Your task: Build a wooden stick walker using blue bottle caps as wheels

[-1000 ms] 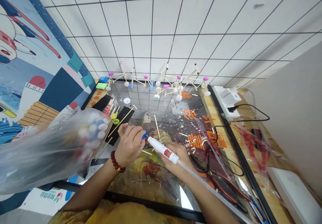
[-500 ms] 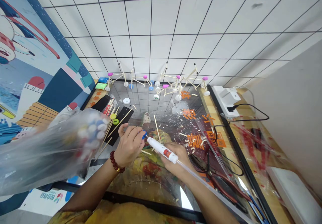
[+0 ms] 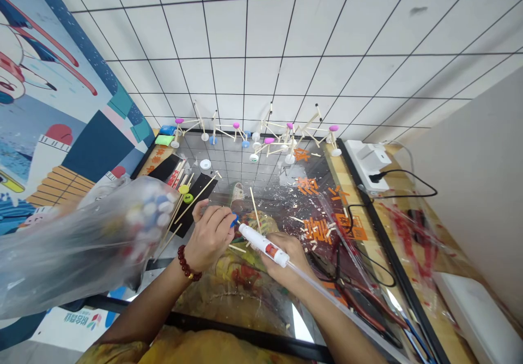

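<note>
My left hand [image 3: 212, 230], with a red bead bracelet at the wrist, pinches a small blue cap [image 3: 234, 220]. My right hand [image 3: 285, 255] is wrapped round a white glue gun [image 3: 263, 246], whose tip points left and meets or nearly meets the cap. A long clear glue stick [image 3: 327, 294] runs out of the gun's back end toward the lower right. Just beyond the gun is a thin wooden stick [image 3: 254, 206]. Left of my left hand lie a yellow cap [image 3: 183, 188], a green cap [image 3: 188, 198] and several sticks.
Small stick bicycles [image 3: 268, 140] stand along the back edge. A bag of coloured caps [image 3: 151, 211] bulges at the left. Wood scraps litter the right half of the glass. Pliers [image 3: 368, 304], scissors [image 3: 414, 334], a power strip [image 3: 363, 162] and cables occupy the right side.
</note>
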The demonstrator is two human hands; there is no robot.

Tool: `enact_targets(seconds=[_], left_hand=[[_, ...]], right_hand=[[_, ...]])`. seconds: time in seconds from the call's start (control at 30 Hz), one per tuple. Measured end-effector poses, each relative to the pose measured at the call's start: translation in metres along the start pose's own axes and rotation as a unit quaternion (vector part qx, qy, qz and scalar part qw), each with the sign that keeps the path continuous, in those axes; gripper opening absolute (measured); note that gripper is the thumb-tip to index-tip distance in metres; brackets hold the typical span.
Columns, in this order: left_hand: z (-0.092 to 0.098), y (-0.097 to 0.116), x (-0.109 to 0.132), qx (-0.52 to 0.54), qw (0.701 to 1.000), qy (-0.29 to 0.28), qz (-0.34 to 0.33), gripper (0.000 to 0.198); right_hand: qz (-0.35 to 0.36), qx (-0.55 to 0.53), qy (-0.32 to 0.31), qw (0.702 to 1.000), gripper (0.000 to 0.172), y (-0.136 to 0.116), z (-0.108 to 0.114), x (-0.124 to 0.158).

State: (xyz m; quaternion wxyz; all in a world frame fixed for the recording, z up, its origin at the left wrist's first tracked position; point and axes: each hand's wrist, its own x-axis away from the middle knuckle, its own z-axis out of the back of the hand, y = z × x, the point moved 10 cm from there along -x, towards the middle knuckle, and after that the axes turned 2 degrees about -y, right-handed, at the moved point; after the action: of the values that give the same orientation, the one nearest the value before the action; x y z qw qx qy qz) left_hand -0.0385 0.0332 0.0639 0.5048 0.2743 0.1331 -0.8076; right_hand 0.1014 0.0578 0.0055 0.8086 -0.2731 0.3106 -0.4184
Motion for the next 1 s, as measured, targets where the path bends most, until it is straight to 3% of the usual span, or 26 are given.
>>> enact_targets(seconds=[0.27, 0.6, 0.77, 1.0], left_hand=[[0.0, -0.001, -0.001, 0.002, 1.0, -0.002, 0.003, 0.024], [0.003, -0.001, -0.002, 0.002, 1.0, 0.006, 0.012, 0.026], [0.005, 0.001, -0.003, -0.004, 1.0, 0.014, 0.008, 0.023], [0.005, 0.002, -0.004, -0.018, 0.999, -0.03, 0.021, 0.023]], right_hand=[[0.007, 0.012, 0.001, 1.0, 0.024, -0.003, 0.001, -0.001], [-0.079, -0.009, -0.006, 0.997, 0.033, 0.015, -0.002, 0.007], [-0.05, 0.009, -0.003, 0.999, 0.033, 0.01, 0.0, 0.005], [0.013, 0.013, 0.015, 1.0, 0.028, -0.006, 0.005, 0.001]])
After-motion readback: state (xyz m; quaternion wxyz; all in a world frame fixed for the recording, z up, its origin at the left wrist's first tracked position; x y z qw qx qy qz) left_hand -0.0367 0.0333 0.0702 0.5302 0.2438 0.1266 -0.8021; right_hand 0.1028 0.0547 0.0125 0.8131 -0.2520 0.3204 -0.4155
